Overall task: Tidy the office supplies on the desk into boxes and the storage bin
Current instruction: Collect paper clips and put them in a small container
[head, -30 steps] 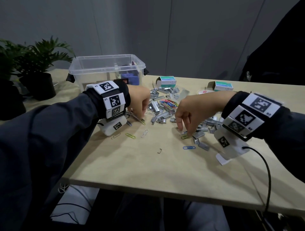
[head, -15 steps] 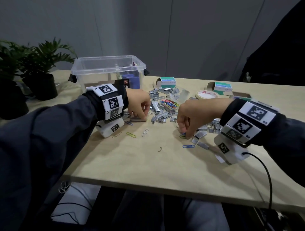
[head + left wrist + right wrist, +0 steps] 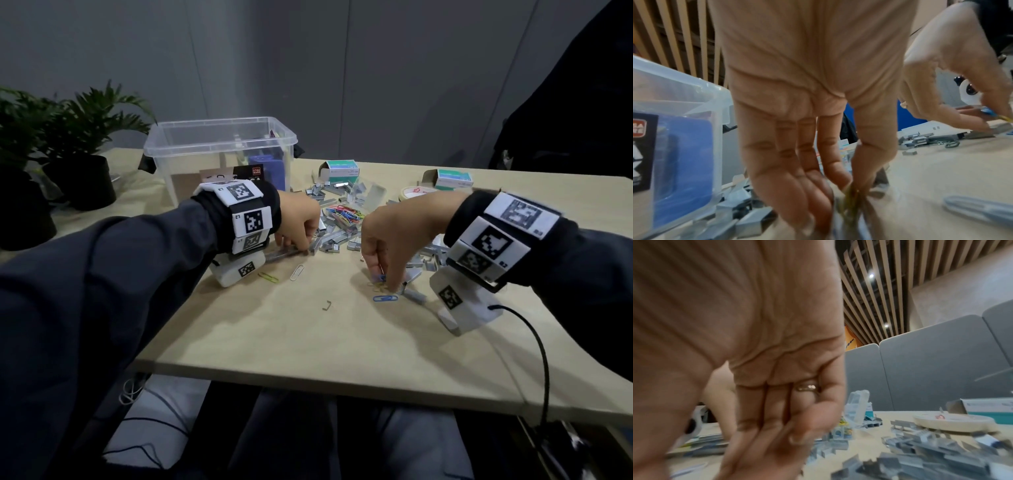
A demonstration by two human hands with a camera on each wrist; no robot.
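Loose silver staple strips [image 3: 337,236] lie heaped mid-desk around a small clear box of coloured paper clips [image 3: 344,216]. My left hand [image 3: 303,247] reaches down at the heap's left edge. In the left wrist view it [image 3: 851,194] pinches a few yellowish paper clips against the desk. My right hand [image 3: 382,279] is at the heap's right side and pinches blue and yellow paper clips [image 3: 987,112] just above the desk. A blue clip [image 3: 385,298] lies right below it. The clear storage bin [image 3: 219,137] stands behind my left wrist.
Green [image 3: 268,277] and white [image 3: 296,272] clips and a single staple [image 3: 327,305] lie loose on the desk. Two open staple boxes [image 3: 340,169] [image 3: 452,178] and a tape roll [image 3: 414,193] sit behind the heap. Potted plants [image 3: 78,144] stand far left.
My right hand has gathered clips into its fingertips at the same spot. My left hand has shifted slightly right along the heap's edge. The head view has tilted a little.
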